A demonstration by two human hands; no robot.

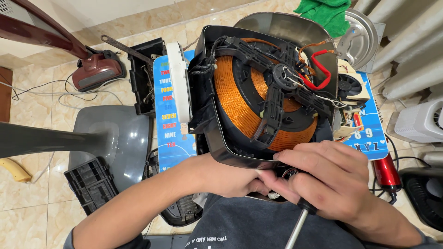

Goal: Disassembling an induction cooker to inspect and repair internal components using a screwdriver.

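An opened induction cooker (217, 138) stands tilted on its edge in front of me, its black housing showing a round copper coil (235, 103) under a black plastic spider frame (277, 92). Red and white wires (320, 69) run at its upper right. My left hand (233, 177) holds the lower rim of the housing. My right hand (325, 177) is closed around a screwdriver (300, 221), whose black handle end and metal shaft stick out below my fist; its tip is hidden behind my fingers at the cooker's lower edge.
A blue printed mat (168, 138) lies under the cooker. A grey fan base (110, 138) and black plastic parts (92, 184) lie left. A dark red appliance (94, 71) sits far left, a green cloth (325, 14) and metal plate (357, 39) top right, a red tool (386, 173) right.
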